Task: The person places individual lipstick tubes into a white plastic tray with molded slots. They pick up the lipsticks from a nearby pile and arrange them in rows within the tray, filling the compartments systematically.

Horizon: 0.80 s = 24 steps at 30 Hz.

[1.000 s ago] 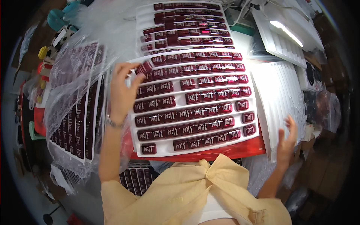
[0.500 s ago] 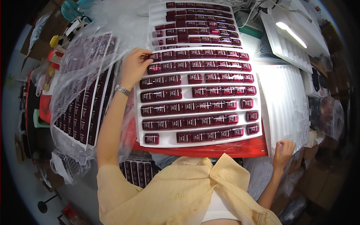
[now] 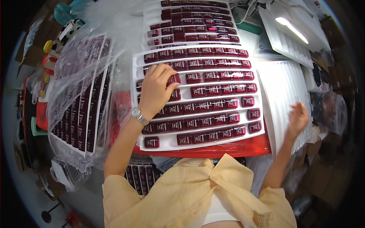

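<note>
**Handling Hazards and Visibility Limits**

Clock positions are taken from the centre of the loaded tray (image 3: 167, 142); 6 o'clock faces the wearer.

**Hands.** The left hand (image 3: 157, 90) is at 10 o'clock. Its thumb and index finger straddle a dark red block (image 3: 174, 79) seated in its row; grip firmness cannot be determined. The right hand (image 3: 298, 119) is at 3 o'clock, in front of a ribbed white tray (image 3: 283, 89). Its fingers look loosely bent, with no held item visible; motion blur prevents judging their spacing.

**Hazards.** Uneven thumb pressure may tip the block or slide it into the bare gap on its 3 o'clock side. A low wrist may drag the wristband (image 3: 140, 116) across neighbouring blocks. Loose plastic film (image 3: 121, 66) at 10 o'clock may snag the left hand.

**Visibility limits.** The left hand covers parts of several rows. The far tray (image 3: 153, 15) at 12 o'clock is cut off by the upper frame edge. Glare washes out detail on the ribbed white tray.
</note>
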Tool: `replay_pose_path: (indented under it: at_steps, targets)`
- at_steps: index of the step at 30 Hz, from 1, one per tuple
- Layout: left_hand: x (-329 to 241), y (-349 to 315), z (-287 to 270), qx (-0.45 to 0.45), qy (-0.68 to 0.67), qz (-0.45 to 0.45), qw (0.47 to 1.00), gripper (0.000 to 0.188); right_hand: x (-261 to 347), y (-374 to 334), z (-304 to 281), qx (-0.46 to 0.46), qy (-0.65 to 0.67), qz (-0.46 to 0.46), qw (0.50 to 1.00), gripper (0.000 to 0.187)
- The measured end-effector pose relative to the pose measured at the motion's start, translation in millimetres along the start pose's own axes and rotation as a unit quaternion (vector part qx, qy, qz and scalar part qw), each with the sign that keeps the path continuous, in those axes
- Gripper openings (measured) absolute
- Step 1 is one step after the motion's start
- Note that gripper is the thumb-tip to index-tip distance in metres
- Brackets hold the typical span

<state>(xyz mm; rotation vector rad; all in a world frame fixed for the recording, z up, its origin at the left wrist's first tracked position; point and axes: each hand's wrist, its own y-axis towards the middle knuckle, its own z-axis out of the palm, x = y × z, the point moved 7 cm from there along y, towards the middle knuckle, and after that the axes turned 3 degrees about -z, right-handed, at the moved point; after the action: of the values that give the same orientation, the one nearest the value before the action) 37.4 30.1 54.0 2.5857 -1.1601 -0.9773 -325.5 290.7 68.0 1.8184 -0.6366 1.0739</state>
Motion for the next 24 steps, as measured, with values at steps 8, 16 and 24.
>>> replay_pose_path:
  at_steps: [8, 16, 24]
  targets:
    - [-95, -23, -8, -0.065, -0.171, 0.07, 0.981, 0.037, 124, -81, 219, 0.28, -0.064, -0.125, 0.95, 0.021]
    - [-20, 7, 2, 0.039, 0.046, 0.016, 0.998, 0.031, 59, -36, 43, 0.209, -0.399, -0.127, 0.884, 0.047]
    - [-12, 12, 17, 0.045, 0.002, 0.021, 0.999, 0.039, -11, -34, -41, 0.225, -0.496, -0.045, 0.837, 0.023]
